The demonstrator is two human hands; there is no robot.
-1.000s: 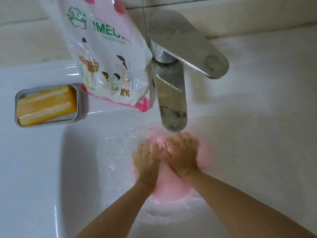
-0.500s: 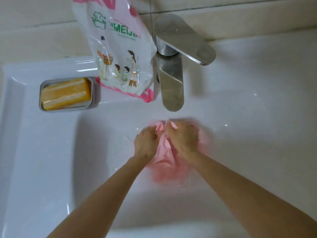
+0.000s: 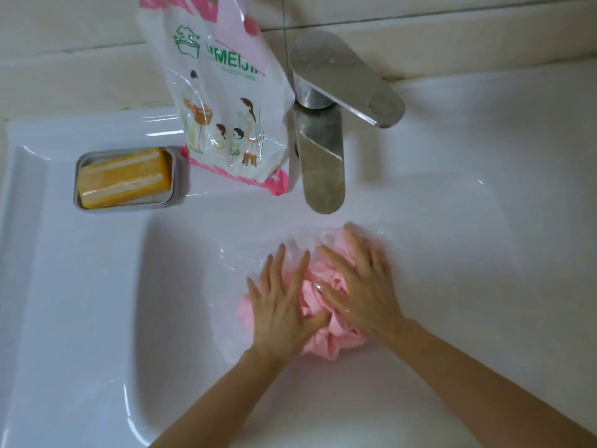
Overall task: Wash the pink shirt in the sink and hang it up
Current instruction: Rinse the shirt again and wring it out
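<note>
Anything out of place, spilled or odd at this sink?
Nothing spilled or damaged. Only the bag looks askew: it stands tilted on the sink ledge between the soap dish and the tap. The left hand and right hand press flat on the bunched shirt.

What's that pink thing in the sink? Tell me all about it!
The pink shirt is soft cloth, wet and bunched into a crumpled heap in the white sink, just in front of the tap. The left hand and right hand press flat on top of it with straight fingers, hiding much of it.
</note>
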